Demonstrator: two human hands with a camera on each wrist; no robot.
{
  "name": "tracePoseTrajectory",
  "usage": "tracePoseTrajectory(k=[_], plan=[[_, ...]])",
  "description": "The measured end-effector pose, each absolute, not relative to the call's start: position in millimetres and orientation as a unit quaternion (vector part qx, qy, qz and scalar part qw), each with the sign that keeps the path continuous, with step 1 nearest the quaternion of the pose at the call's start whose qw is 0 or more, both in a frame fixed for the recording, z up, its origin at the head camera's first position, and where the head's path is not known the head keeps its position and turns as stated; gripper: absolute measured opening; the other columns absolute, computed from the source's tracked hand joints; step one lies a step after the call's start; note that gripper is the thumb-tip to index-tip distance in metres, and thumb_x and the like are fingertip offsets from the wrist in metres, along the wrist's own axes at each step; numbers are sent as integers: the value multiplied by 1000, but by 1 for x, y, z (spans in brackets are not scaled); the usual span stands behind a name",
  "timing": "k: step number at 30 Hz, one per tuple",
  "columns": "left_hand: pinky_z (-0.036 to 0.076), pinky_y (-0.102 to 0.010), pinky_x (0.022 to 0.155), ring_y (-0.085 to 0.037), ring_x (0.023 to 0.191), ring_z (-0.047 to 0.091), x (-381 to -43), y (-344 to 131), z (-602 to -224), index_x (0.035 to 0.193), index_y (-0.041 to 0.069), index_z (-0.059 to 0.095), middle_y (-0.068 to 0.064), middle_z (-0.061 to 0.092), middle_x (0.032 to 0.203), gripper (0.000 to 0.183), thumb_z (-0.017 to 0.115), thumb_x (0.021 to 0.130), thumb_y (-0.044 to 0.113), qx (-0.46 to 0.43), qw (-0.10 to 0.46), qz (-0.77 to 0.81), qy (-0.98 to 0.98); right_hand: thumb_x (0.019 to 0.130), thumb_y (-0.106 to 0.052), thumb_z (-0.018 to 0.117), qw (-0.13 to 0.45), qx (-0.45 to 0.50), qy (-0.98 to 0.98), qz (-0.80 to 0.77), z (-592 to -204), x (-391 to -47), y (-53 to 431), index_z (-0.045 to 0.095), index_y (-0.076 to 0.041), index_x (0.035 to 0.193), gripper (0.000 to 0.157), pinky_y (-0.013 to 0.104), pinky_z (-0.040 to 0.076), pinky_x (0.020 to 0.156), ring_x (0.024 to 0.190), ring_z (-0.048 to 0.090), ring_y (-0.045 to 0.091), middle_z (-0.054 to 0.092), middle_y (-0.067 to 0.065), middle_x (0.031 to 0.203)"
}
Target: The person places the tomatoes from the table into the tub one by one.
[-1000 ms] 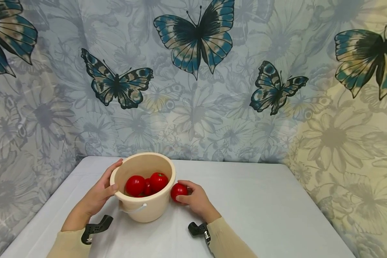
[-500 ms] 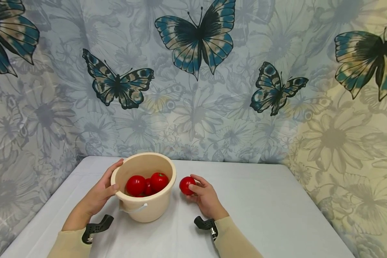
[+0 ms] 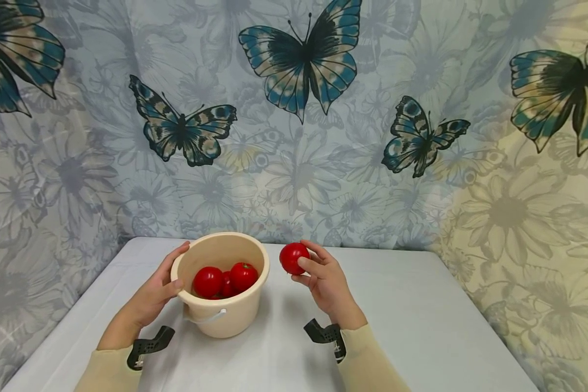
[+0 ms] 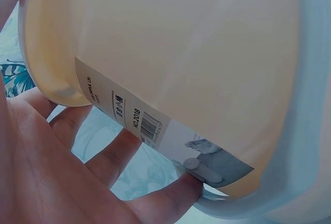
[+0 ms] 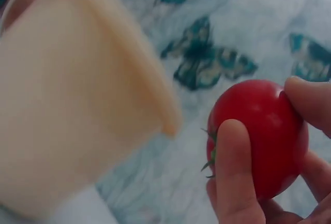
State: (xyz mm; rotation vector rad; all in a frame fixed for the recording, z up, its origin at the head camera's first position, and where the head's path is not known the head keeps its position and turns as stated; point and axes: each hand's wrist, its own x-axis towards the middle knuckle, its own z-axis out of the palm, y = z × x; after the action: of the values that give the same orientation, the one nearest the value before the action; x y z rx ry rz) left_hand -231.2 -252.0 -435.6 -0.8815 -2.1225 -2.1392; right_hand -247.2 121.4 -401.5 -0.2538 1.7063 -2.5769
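A cream bucket (image 3: 227, 318) stands tilted toward me on the white table, with several red tomatoes (image 3: 208, 281) inside. My left hand (image 3: 149, 296) grips its left side, thumb over the rim and fingers around the outer wall; the left wrist view shows those fingers against a printed label (image 4: 150, 125). Right of the bucket, my right hand (image 3: 330, 280) holds one tomato (image 3: 294, 258) above the table between thumb and fingers. In the right wrist view, green leaves show on that tomato (image 5: 271, 136), which is apart from the bucket's rim.
The white table (image 3: 411, 316) stretches to the right of my hands. Behind it hangs a floral cloth (image 3: 299, 179) with printed butterflies. The bucket's pale handle (image 3: 208, 318) hangs down at its front. Each wrist wears a black camera mount (image 3: 149, 345).
My right hand has lifted the tomato up from beside the bucket and moved it to the right and away. The left hand and the bucket have stayed in place.
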Motion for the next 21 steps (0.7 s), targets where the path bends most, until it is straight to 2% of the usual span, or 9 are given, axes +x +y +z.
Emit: tracePoseTrajectory(k=[9,16,21], plan=[[41,-28,101,-22,140,21,-233,-252,-437,157,5,13,-18,-6,164,67,51,102,7,-279,-4,-681,-677,90,-6,70,51,-165,574,-800,-364,-228,104,54,-4,140,52,44,57,78,107,61,42,51,21,134],[41,-29,100,-34,141,16,-233,-253,-437,157,5,13,-18,-7,164,67,51,102,7,-278,-4,-677,-681,89,-8,74,60,-203,623,-753,-344,-229,82,56,-8,139,54,48,55,81,109,61,38,56,19,130],[41,-29,100,-34,141,16,-232,-253,-437,157,5,13,-18,-6,164,67,51,102,7,-273,-1,-679,-682,88,-12,75,54,-237,671,-700,-330,-229,63,59,-13,138,53,46,57,79,109,61,34,60,14,127]])
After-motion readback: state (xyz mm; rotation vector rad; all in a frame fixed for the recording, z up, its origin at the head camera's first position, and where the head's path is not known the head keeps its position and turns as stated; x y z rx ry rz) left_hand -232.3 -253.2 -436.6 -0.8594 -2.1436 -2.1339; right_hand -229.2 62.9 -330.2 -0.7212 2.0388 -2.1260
